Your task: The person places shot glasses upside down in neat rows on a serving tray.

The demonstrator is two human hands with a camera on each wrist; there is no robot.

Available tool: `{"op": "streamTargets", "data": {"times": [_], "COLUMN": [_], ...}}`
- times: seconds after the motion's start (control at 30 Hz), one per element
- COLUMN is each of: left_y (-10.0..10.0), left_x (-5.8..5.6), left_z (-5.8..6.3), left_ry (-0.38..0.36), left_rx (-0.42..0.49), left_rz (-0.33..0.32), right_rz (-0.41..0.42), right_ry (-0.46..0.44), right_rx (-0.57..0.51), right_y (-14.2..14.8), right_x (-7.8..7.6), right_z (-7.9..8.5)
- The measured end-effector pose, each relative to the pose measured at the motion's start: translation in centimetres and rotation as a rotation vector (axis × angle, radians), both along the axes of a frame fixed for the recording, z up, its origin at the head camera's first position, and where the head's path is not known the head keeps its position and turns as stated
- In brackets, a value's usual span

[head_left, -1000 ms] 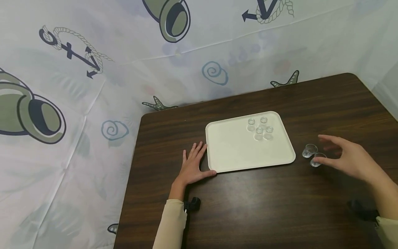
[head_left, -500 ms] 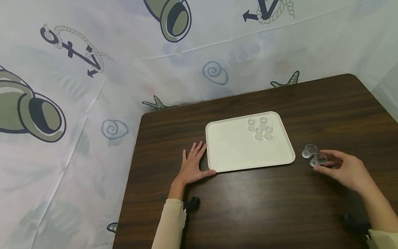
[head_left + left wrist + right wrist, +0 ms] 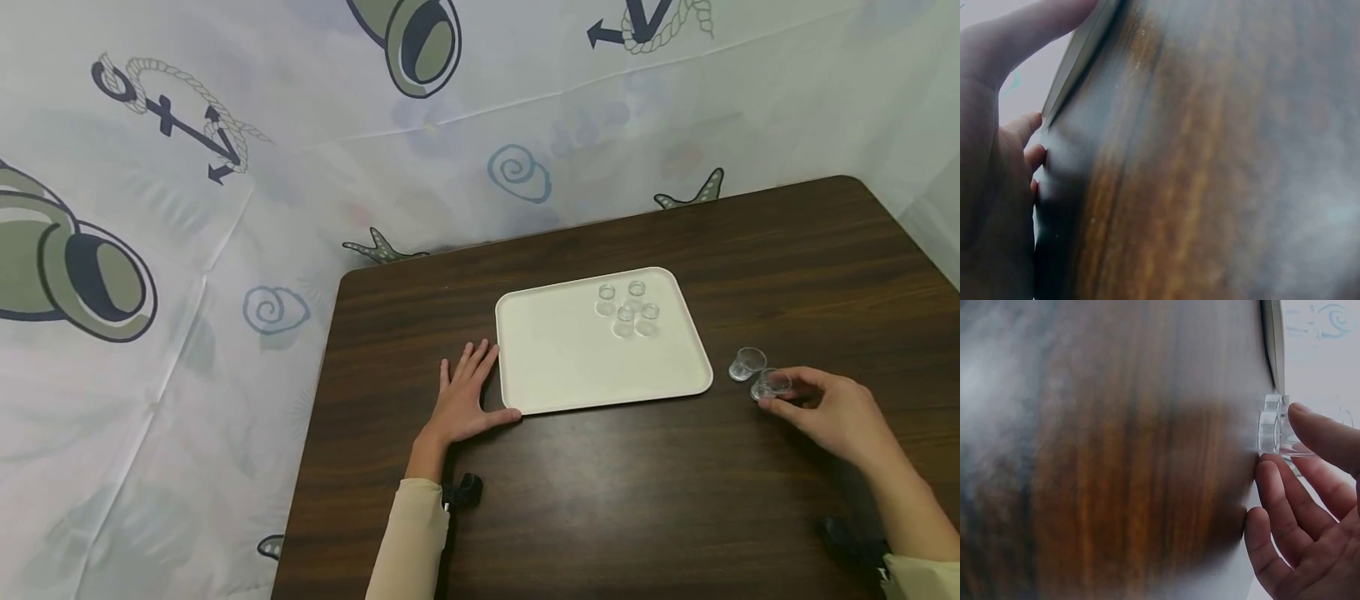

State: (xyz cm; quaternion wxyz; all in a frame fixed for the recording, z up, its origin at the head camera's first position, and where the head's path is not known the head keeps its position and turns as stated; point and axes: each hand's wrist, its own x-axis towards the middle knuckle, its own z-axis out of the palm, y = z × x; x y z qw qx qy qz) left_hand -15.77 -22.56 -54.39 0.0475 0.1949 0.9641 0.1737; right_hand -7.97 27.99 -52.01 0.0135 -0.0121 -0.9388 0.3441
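My left hand (image 3: 467, 402) lies with spread, straight fingers at the left end of a cream tray (image 3: 558, 358). Its thumb and fingertips touch the tray's rim. Right of the tray, my right hand (image 3: 843, 415) pinches a small clear shot glass (image 3: 763, 386) between thumb and fingers. In the right wrist view, the thumb and forefinger flank that shot glass (image 3: 1269, 432), low at the table. A second shot glass (image 3: 747, 364) stands just beyond it, close to the tray's corner. Several similar glasses (image 3: 626, 314) stand in a cluster at the tray's far right.
The dark wood table (image 3: 600, 500) carries everything. Behind and left of it hangs a pale curtain (image 3: 315, 108) printed with anchors, shells and starfish. Each wrist wears a black camera strap, the left strap (image 3: 462, 492) showing beside the sleeve.
My right hand has come down and leftward, its thumb and fingers closing around the nearer shot glass, which now leans or sits slightly shifted. My left hand and the tray stay still.
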Motion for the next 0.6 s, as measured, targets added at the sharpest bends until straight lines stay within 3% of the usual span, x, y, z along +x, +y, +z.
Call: {"op": "streamTargets", "data": {"times": [0.37,0.47,0.6], "left_y": [-0.1,-0.1,0.0], "left_x": [-0.1,-0.1,-0.1], "left_z": [-0.1,-0.1,-0.1], "left_ry": [-0.015,-0.008,-0.001], "left_rx": [-0.025,-0.022,-0.011], "left_rz": [0.007,0.005,0.002], "right_rz": [-0.047,-0.086,-0.097], "right_ry": [0.092,0.098,0.203], "right_rx": [-0.091,-0.154,-0.275], "right_y": [0.5,0.8,0.7], "right_x": [0.5,0.6,0.4], "right_z": [0.4,0.8,1.7]}}
